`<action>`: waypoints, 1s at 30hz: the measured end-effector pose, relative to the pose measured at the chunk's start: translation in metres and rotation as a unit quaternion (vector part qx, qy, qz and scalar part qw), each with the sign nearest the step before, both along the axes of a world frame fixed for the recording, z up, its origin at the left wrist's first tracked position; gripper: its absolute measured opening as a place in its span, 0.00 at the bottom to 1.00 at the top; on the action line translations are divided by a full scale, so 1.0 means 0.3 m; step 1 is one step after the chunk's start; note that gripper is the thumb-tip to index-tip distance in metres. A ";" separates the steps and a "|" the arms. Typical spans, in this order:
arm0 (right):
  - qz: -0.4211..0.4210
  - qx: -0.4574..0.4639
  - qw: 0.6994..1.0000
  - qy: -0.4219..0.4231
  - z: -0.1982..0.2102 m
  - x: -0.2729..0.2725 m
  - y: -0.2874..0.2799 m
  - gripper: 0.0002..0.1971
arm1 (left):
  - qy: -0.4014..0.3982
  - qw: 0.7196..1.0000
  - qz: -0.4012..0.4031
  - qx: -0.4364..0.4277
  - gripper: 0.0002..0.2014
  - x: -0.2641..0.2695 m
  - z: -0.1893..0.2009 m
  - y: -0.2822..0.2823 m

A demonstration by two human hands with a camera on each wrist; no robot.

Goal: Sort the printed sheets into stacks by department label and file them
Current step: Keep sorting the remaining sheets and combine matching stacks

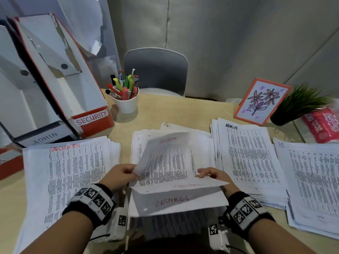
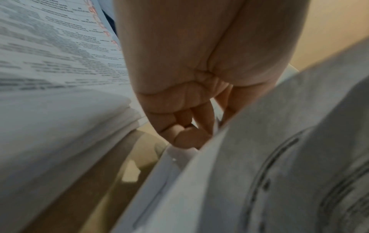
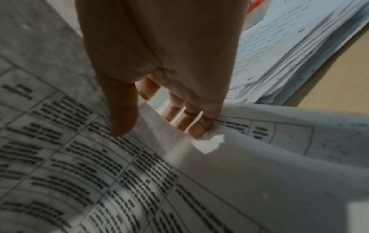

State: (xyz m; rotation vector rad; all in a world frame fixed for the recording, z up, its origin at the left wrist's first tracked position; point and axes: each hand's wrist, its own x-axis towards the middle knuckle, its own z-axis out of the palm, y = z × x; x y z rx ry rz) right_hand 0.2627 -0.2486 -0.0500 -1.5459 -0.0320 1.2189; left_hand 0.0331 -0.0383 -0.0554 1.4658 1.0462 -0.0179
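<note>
A centre pile of printed sheets [image 1: 200,142] lies on the desk before me. My left hand [image 1: 126,172] pinches the lower left corner of a blurred, raised sheet [image 1: 165,153] with a red heading. My right hand [image 1: 208,174] grips the edge of sheets [image 1: 179,200] flipped toward me, red SECURITY lettering showing through them. In the left wrist view the left hand [image 2: 189,135] has fingers curled on a paper edge. The right hand [image 3: 159,129] has its thumb on a printed sheet [image 3: 99,173], fingers beneath. Sorted stacks: SECURITY [image 1: 73,171] left, ADMIN [image 1: 247,154] right, HR [image 1: 311,176] far right.
A red file box labelled SECURITY [image 1: 91,118] and a box labelled ADMIN [image 1: 45,137] stand at the back left. Behind the piles are a white cup of pens [image 1: 126,99], a flower card [image 1: 262,101], a small plant [image 1: 300,105] and a red packet [image 1: 324,123]. A grey chair [image 1: 156,70] faces the desk.
</note>
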 end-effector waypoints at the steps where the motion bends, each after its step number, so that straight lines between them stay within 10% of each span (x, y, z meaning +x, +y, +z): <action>1: -0.010 -0.006 1.000 -0.001 -0.007 0.000 0.002 0.05 | 0.002 1.000 -0.003 0.000 0.16 -0.001 0.002 0.002; 24: 0.001 -0.022 0.988 -0.153 -0.014 -0.034 0.002 0.12 | -0.041 0.991 -0.068 -0.108 0.20 -0.032 0.074 -0.021; 30: -0.051 -0.009 0.992 -0.111 0.024 -0.014 0.044 0.24 | -0.021 0.998 -0.053 0.018 0.10 0.019 0.083 -0.041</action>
